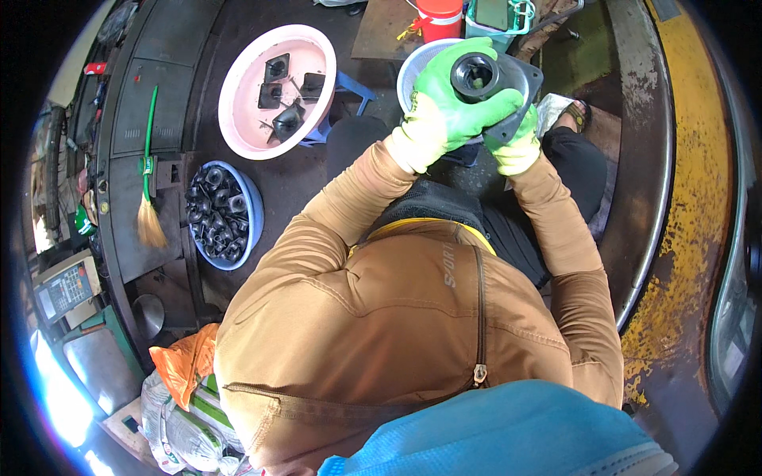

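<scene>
Both my hands wear green gloves with pale yellow cuffs, and between them is a black molded part with a round, hollow collar and a flat flange with holes at its corners. The collar's opening faces up toward me. My left hand wraps round the collar side, its thumb lying across the near side. Lower on the right, my right hand grips the flange from beneath; its fingers are partly hidden. Just behind my left hand shows the rim of a pale basin, mostly covered by the glove and part.
A pink basin holding several black parts stands by a blue stool. Left of me, a blue basin is heaped with black parts. A red container and teal basket stand ahead. A worn yellow edge runs along my right.
</scene>
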Demonstrator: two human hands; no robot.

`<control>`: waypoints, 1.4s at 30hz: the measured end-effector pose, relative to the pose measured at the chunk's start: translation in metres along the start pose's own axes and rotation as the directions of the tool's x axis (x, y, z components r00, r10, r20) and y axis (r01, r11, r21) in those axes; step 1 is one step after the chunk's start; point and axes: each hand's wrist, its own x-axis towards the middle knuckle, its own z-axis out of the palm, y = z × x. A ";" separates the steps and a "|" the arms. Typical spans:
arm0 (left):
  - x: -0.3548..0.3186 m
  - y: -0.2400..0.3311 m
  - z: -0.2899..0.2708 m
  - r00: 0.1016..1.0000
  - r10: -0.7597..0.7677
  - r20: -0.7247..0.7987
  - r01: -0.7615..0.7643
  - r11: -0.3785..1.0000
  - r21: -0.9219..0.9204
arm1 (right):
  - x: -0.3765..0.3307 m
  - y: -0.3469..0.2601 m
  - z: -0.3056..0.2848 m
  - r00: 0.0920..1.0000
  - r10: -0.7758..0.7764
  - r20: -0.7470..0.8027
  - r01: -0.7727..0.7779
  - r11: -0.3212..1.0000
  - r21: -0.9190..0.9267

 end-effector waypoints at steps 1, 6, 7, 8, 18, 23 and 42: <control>0.001 0.003 -0.003 1.000 0.006 0.022 -0.008 0.998 0.065 | 0.002 -0.007 -0.001 0.999 0.030 0.038 -0.028 0.998 -0.056; 0.004 0.012 -0.014 0.988 0.050 0.145 -0.074 0.983 0.166 | 0.009 -0.034 -0.012 0.953 -0.019 0.303 0.190 0.814 -0.548; 0.004 0.013 -0.016 0.985 0.028 0.171 -0.051 0.990 0.129 | 0.005 -0.037 -0.012 0.965 -0.001 0.261 0.142 0.841 -0.521; 0.004 0.015 -0.018 0.976 0.055 0.211 -0.084 0.988 0.132 | 0.003 -0.038 -0.013 0.966 0.032 0.256 0.099 0.869 -0.485; 0.019 0.020 -0.041 0.730 0.028 0.683 0.000 0.999 -0.040 | -0.018 -0.022 -0.018 0.832 0.242 0.499 -0.107 0.953 -0.284; 0.051 0.013 -0.046 0.448 0.073 0.891 0.125 0.982 -0.143 | -0.015 -0.011 0.001 0.924 0.148 0.352 -0.108 0.985 -0.131; 0.016 0.008 -0.008 0.965 0.180 0.191 -0.186 0.982 0.014 | 0.000 -0.007 -0.027 0.996 0.025 0.084 0.024 0.842 -0.538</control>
